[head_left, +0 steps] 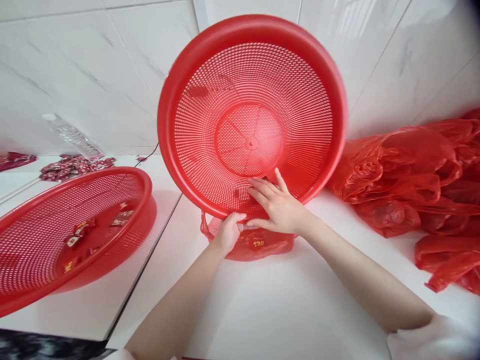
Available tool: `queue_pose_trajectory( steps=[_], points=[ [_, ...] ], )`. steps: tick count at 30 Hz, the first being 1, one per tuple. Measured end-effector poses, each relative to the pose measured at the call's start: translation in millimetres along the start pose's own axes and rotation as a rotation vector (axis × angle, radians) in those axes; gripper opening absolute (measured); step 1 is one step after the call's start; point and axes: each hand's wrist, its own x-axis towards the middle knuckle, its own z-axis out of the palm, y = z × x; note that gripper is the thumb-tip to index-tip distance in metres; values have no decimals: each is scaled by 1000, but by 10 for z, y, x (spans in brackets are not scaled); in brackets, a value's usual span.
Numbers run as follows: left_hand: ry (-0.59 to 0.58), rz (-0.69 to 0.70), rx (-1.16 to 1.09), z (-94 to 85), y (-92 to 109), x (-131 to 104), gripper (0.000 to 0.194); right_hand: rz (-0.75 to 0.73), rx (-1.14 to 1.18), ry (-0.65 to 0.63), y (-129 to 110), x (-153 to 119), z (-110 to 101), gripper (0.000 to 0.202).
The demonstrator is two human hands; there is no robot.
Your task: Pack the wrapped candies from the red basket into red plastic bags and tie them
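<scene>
I see a round, red, mesh-walled plastic basket (pixel 251 30) tipped mouth-forward on the white worktop (pixel 240 305), probably for easier reach inside. The right hand (pixel 279 207) spreads open over the basket's lower wall, seemingly gripping nothing. The left hand (pixel 228 234) curls at its lower rim; whether it clasps basket or the thin, glossy red plastic bag (pixel 258 248) beneath, I can't tell.

Right hand (pixel 280 207) partly inside tilted red basket (pixel 252 120)
</scene>
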Motion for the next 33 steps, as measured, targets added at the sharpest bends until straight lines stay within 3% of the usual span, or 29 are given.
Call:
queue_pose_trajectory(
  steps=[3,7,10,14,18,22,26,29,33],
  points=[
    [-54,-66,21,40,-54,-32,31,19,46,-91,21,-24,31,89],
    [-16,17,17,4,-35,-14,31,-55,245,-190,53,-9,-52,65],
    [8,59,-24,-30,20,16,35,-79,318,-159,36,15,-160,35],
    [86,96,-32,-66,57,61,34,66,393,-65,-29,12,-291,33],
    [79,94,-29,-95,68,100,27,175,448,16,-76,12,-329,33],
    [62,99,-19,-101,73,98,27,104,311,71,-30,33,-241,35],
    [96,81,-10,-57,47,46,25,161,-41,75,53,12,-121,47],
    [77,42,-15,-3,32,1,22,172,-205,-12,80,-31,-60,68],
    [112,36,-20,11,60,-1,24,127,-112,-185,92,-67,-39,69]
  ],
)
